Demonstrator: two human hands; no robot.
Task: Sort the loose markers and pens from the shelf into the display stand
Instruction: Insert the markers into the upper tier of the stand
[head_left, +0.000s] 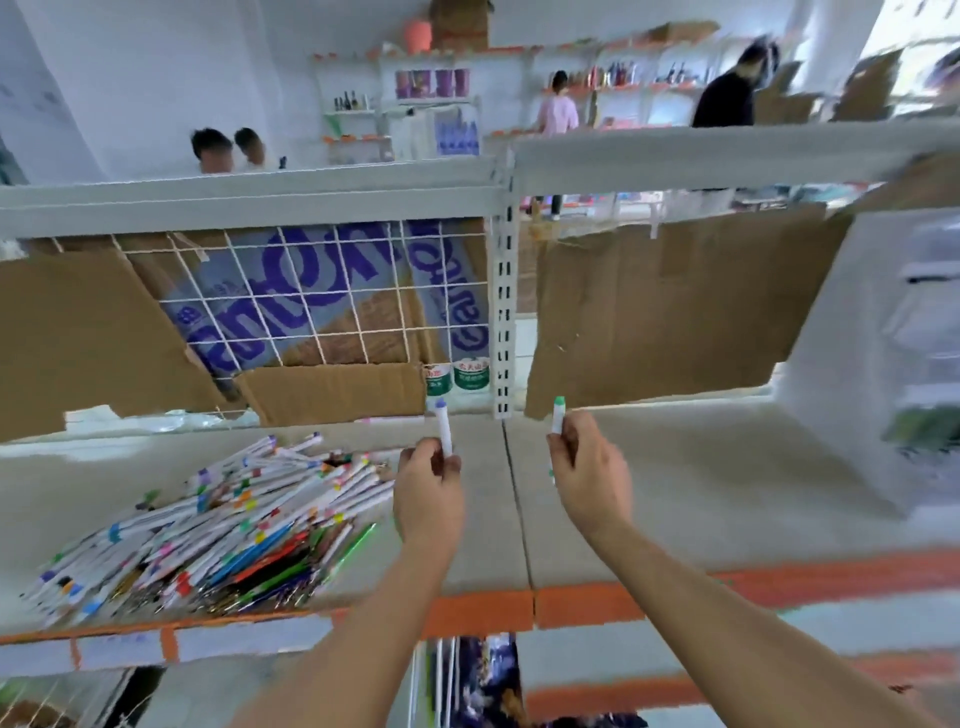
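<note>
A white marker with a purple cap (443, 427) is pinched upright in the left hand (428, 488), just left of the frame's centre, and a white marker with a green cap (558, 415) is held the same way in the right hand (589, 473), just right of centre. The fingers of each hand are curled round the lower part of its marker, so that only the capped upper end is seen above them. Both markers are held above the grey shelf (701, 493), clear of its surface, and apart from one another.

The heap of loose markers and pens (208, 530) is spread across the lower left of the frame, on the same shelf, near the left hand but not touched by it. A great many remain there, so the task is judged to be at an early or middling stage.

The step in hand is judged to be the carrying of two picked markers toward the display stand (924, 332). A pale, tiered shape at the right edge of the frame may be that stand, though it is too blurred for this to be said with confidence. Brown cardboard (675, 312) and a white wire grid (332, 291) are seen behind the shelf.

For the next move, the two markers would need to be brought rightward, matched by cap colour to the proper slots, and lowered in upright, one hand at a time, so that neither is knocked against the other or against the stand's edge
</note>
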